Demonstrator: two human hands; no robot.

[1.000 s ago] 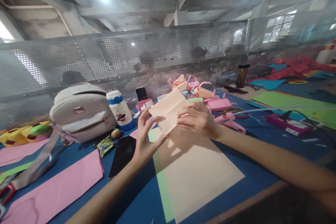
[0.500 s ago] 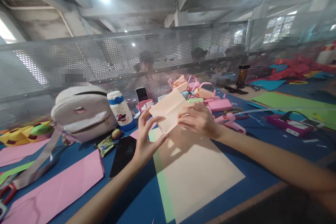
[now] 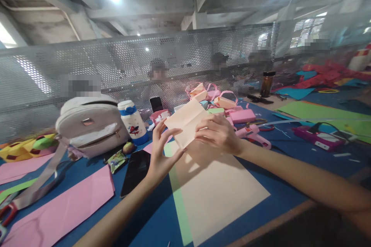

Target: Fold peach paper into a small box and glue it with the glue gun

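Between both hands, above the table, is a folded piece of peach paper (image 3: 187, 123) with a crease across it. My left hand (image 3: 164, 148) grips its left and lower edges between thumb and fingers. At the paper's right edge my right hand (image 3: 217, 133) pinches it with bent fingers; the thumb is hidden. Below lies a large peach sheet (image 3: 226, 197) on top of a light green sheet (image 3: 182, 216). Just past my right hand lies a pink glue gun (image 3: 253, 135).
A black phone (image 3: 135, 171), a pink sheet (image 3: 66, 208), a backpack (image 3: 92, 123) and a bottle (image 3: 133, 121) lie or stand on the left. Small paper baskets (image 3: 224, 102) are piled behind. At right is a purple power strip (image 3: 319, 139). A perforated metal screen (image 3: 185, 54) borders the back.
My right hand has shifted very slightly left along the paper's edge. The paper and my left hand stay almost in place.
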